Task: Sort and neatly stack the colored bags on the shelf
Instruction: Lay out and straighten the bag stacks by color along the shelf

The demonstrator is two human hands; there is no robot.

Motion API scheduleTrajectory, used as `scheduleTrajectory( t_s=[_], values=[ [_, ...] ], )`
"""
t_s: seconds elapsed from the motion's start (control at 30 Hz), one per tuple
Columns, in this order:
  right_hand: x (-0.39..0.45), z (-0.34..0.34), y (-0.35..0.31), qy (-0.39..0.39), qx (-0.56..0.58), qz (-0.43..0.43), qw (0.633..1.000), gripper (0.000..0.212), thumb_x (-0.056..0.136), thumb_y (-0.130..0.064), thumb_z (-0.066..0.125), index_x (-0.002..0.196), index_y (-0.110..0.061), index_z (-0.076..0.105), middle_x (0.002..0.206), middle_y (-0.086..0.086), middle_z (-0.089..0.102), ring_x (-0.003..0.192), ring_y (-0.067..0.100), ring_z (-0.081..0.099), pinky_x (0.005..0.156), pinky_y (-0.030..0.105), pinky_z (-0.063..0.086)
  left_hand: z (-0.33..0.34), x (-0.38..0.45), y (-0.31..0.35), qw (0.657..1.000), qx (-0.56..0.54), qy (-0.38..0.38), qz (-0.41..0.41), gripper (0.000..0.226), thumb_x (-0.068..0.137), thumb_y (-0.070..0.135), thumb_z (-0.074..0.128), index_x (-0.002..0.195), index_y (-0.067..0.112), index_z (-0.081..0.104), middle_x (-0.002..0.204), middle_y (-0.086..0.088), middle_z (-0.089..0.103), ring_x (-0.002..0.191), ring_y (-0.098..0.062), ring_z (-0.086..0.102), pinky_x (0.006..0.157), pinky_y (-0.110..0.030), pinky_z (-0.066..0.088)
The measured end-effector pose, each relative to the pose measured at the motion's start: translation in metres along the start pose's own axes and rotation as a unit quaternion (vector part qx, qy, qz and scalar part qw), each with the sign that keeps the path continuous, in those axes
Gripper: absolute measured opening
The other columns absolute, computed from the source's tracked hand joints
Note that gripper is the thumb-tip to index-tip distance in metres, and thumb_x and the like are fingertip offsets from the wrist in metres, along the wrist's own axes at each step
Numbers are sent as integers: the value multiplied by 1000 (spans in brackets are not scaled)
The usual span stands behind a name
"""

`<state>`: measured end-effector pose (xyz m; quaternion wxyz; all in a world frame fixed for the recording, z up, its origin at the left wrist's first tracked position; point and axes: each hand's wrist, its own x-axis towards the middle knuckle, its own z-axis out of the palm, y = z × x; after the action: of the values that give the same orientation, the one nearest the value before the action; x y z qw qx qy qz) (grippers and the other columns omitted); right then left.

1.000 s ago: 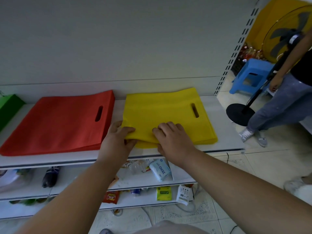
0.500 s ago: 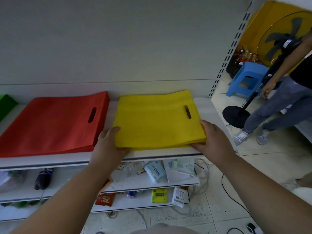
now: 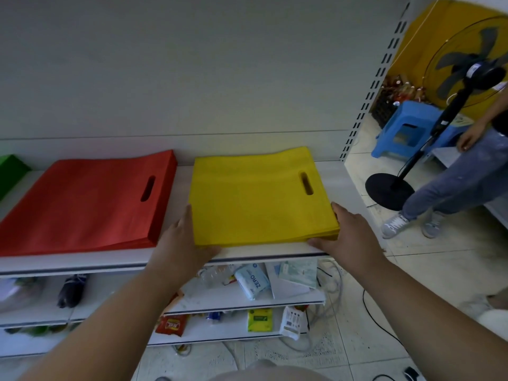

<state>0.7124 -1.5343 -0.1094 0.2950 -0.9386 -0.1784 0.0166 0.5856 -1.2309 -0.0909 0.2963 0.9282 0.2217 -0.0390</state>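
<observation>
Both hands flat and spread: left hand [image 3: 181, 243] and right hand [image 3: 349, 237] press opposite sides of the yellow stack [image 3: 261, 199] between them.

The white shelf [image 3: 275, 253] carries three stacks of flat bags side by side. The yellow stack [image 3: 255, 199] lies toward the right end, its cut-out handle toward the right. The red stack [image 3: 90, 202] lies just beside it on the left, a strip of bare shelf between them, its handle on the side facing the yellow one. At the far left edge a green stack [image 3: 9, 171] is only partly in view. A lower shelf [image 3: 220, 301] holds a blue-and-white packet [image 3: 251, 281], some papers [image 3: 297, 276] and a dark bundle [image 3: 71, 290]. The lowest shelf [image 3: 214, 335] holds a red snack packet [image 3: 170, 324], a yellow-green packet [image 3: 259, 320] and a white packet [image 3: 292, 321].
</observation>
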Motion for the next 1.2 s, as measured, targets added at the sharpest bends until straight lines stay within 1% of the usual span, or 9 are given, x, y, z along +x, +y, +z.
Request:
scheduleTrajectory(
  t_s=[0.13, 0.27, 0.37, 0.5, 0.6, 0.77, 0.97, 1.07, 1.2],
  values=[
    [3, 0, 2, -13, -6, 13, 1000, 96, 65, -50, 85, 141, -14, 40, 105, 5, 59, 100, 26, 56, 75, 34, 45, -1, 3, 4, 996, -73, -5, -49, 96, 84, 60, 60, 156, 20, 10, 154, -5, 35, 136, -26, 39, 106, -40, 38],
    [5, 1, 11, -28, -10, 4, 1000, 97, 65, -55, 82, 143, -18, 37, 110, 7, 62, 97, 26, 59, 71, 32, 44, -4, 7, 18, 976, -170, 41, -129, 37, 97, 37, 54, 127, 14, 52, 107, -1, 59, 91, -23, 56, 79, -35, 43],
    [6, -1, 11, -35, 6, 6, 999, 101, 69, -41, 85, 149, -16, 28, 118, 8, 61, 102, 25, 59, 77, 31, 44, -9, 16, 26, 961, -214, 30, -175, 17, 98, 31, 54, 98, 14, 57, 90, -6, 60, 74, -21, 56, 69, -34, 50],
    [11, -4, 13, -51, -22, 9, 998, 112, 67, -46, 85, 153, -18, 19, 121, 10, 61, 106, 28, 59, 81, 32, 46, -15, 29, 34, 883, -402, -14, -244, 30, 98, 19, 58, 123, 4, 50, 108, -13, 56, 99, -35, 58, 82, -50, 56],
    [13, -7, 12, -51, -68, 14, 996, 114, 66, -53, 83, 152, -18, 18, 119, 13, 60, 106, 31, 58, 78, 33, 44, -19, 35, 38, 837, -483, -27, -256, 31, 98, 11, 57, 126, 3, 46, 112, -15, 54, 97, -35, 57, 69, -48, 56],
    [14, -12, 11, -96, -72, 16, 993, 108, 71, -51, 79, 153, -19, 16, 126, 12, 58, 110, 30, 57, 80, 32, 42, -25, 36, 44, 839, -479, -54, -251, 27, 99, 10, 54, 123, 5, 44, 107, -15, 54, 88, -34, 57, 69, -50, 54],
    [8, -9, -16, -12, -257, -55, 965, 122, 57, -94, 40, 150, -16, 24, 147, 17, 34, 131, 39, 34, 102, 51, 34, -26, 39, 45, 845, -476, -21, -241, 37, 96, 5, 57, 130, 2, 44, 120, -19, 52, 93, -37, 58, 56, -43, 56],
    [10, 17, -57, -57, -241, -120, 961, 108, 72, -85, 44, 153, -18, 18, 157, 14, 20, 144, 35, 18, 113, 52, 20, -25, 38, 50, 829, -506, 6, -238, 34, 95, 3, 56, 127, 2, 45, 109, -14, 51, 91, -35, 57, 58, -44, 55],
    [21, 56, -93, -23, -208, -188, 960, 65, 80, -52, 64, 130, -14, 52, 123, 11, 56, 116, 35, 52, 98, 45, 39, -28, 35, 58, 807, -548, 19, -220, 26, 96, 2, 54, 120, 4, 44, 100, -10, 49, 88, -34, 56, 64, -44, 53]
  ],
)
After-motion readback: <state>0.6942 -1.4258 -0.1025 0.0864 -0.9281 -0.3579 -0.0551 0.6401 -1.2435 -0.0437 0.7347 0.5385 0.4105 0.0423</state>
